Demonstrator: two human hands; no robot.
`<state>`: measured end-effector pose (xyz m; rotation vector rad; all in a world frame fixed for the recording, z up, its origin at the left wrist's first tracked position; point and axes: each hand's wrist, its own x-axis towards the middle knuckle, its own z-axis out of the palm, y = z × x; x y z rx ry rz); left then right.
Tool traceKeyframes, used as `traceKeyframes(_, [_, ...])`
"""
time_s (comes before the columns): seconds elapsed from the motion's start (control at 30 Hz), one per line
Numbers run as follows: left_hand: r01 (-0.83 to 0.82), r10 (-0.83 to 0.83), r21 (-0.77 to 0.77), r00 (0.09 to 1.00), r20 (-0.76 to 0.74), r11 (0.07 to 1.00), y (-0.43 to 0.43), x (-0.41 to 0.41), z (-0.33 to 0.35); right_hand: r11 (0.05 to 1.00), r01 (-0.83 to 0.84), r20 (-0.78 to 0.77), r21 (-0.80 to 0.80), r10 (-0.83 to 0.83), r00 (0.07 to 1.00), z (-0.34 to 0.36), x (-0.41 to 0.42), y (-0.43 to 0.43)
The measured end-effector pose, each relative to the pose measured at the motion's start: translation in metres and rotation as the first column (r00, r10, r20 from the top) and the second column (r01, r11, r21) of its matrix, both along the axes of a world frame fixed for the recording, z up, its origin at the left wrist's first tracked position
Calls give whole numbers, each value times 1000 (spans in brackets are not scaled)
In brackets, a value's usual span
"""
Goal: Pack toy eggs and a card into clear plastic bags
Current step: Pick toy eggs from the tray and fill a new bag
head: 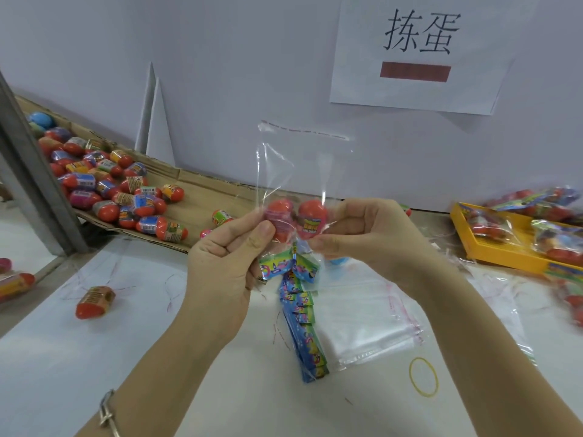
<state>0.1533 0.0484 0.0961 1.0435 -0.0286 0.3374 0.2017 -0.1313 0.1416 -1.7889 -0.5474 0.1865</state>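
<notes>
well, wall (220, 58): pale, far side, behind everything.
desk (94, 357): white, with thin red threads scattered on it.
cardboard (195, 197): flattened sheet, far left, along the foot of the wall.
sign (356, 74): white paper on the wall, far right, black characters over a dark red bar.
egg pile (104, 181): many red toy eggs with printed wraps, heaped on the cardboard.
yellow tray (492, 250): right edge of the desk, carrying filled bags (542, 216), blurred.
clear bag (303, 165): held upright above the desk's middle, mouth upward.
empty bags (362, 320): flat stack, near right of centre.
card stack (304, 326): blue-green, fanned, touching the stack's left edge.
left grip (220, 269): thumb and fingers pinching the clear bag's lower left.
right grip (372, 234): fingers pinching the clear bag's lower right.
two eggs (279, 209): side by side inside the clear bag, between both grips.
card (284, 266): bent, just below the two eggs; seemingly inside the bag.
loose egg (94, 301): alone, near left.
rubber band (410, 375): yellow, near right.
bracelet (107, 411): silver, left wrist.
</notes>
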Motion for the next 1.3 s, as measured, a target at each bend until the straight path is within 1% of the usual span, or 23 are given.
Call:
traceKeyframes(0.1, [39, -39, -43, 999, 9, 998, 2, 2, 0, 998, -2, 15, -60, 3, 1000, 3, -2, 0])
traceKeyframes(0.17, [56, -56, -89, 998, 3, 994, 3, 3, 1, 991, -46, -19, -123, 44, 999, 9, -5, -3])
traceKeyframes(0.23, [58, -58, -77, 998, 2, 995, 3, 3, 1, 981, -87, -59, -176, 78, 995, 14, -6, -7])
traceKeyframes(0.27, [56, -57, -54, 998, -2, 997, 2, 3, 1, 981, -85, -74, -176, 73, 995, 15, -6, -8])
traceKeyframes(0.37, [75, -75, -16, 997, -27, 997, 1, 1, 2, 996, -29, -99, -81, 21, 995, 16, -7, -8])
traceKeyframes(0.43, [133, -134, -31, 991, -19, 991, 1, -1, 3, 1000, -3, -109, -27, 0, 994, 15, -8, -5])
traceKeyframes(0.5, [199, -200, -36, 980, -20, 979, 3, -2, 4, 1000, -1, -117, 0, 1, 993, 13, -8, -2])
traceKeyframes(0.6, [246, -245, 28, 969, -41, 969, 4, -4, 9, 1000, -2, -103, 12, 3, 995, 9, -7, 1])
traceKeyframes(0.7, [180, -176, 76, 982, -63, 981, 1, -6, 12, 999, 18, -72, 35, -16, 997, 6, -7, 6])
traceKeyframes(0.77, [140, -136, 79, 989, -60, 987, -1, -6, 13, 998, 29, -54, 59, -26, 998, 4, -7, 8])
traceKeyframes(0.9, [50, -49, 26, 997, -63, 998, -6, -7, 13, 992, 74, -20, 103, -72, 997, 1, -8, 15])
traceKeyframes(0.97, [25, -27, -37, 998, -61, 999, -7, -7, 12, 985, 109, -15, 135, -108, 994, -1, -9, 19])
traceKeyframes(1.03, [15, -21, -85, 998, -61, 996, -8, -5, 11, 978, 140, 6, 155, -143, 990, -1, -11, 22])
traceKeyframes(1.13, [19, -27, -115, 997, -66, 993, -7, -5, 10, 958, 170, 33, 230, -182, 983, -3, -12, 25])
traceKeyframes(1.23, [39, -47, -85, 994, -96, 996, -2, -3, 9, 943, 190, 68, 273, -216, 974, -8, -11, 30])
traceKeyframes(1.3, [108, -116, -72, 987, -113, 992, 1, -1, 9, 948, 162, 103, 274, -196, 975, -11, -12, 33])
